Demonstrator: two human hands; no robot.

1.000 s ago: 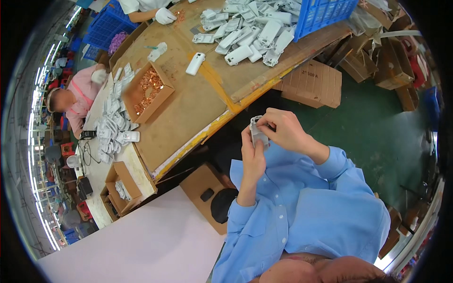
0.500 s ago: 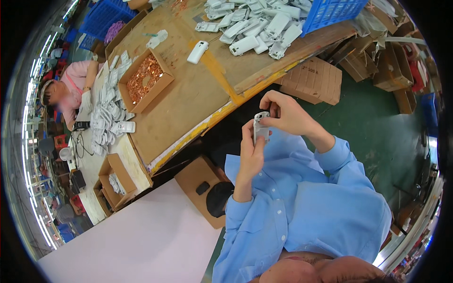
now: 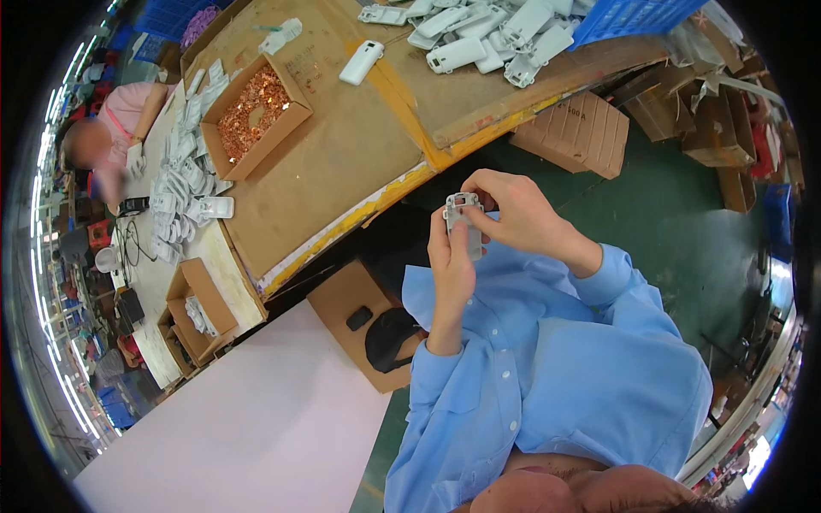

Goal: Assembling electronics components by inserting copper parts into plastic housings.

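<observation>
While I watch through the head camera from far off, the broad brown table (image 3: 342, 128) fills the upper part of my view, with a blue crate (image 3: 637, 21) at its far right edge and a heap of pale cases (image 3: 492, 34) beside it. Further left stands a cardboard box (image 3: 274, 138) holding copper-coloured bits (image 3: 252, 111), and one lone case (image 3: 362, 61) lies between box and heap. Nearer to me, off the table edge, the right hand (image 3: 523, 209) bends over the upper end of a plastic case (image 3: 474, 241), its thumb against the face; I cannot tell whether those fingers pinch any small part. The left hand (image 3: 451, 267) grips that case from below and its side, thumb laid across the front. I judge the step in hand to be close fingertip work around the small opening near the top. As I see it, the next move calls for a firm left hold and careful, light right thumb pressure, since thin plastic could slip or flex.
</observation>
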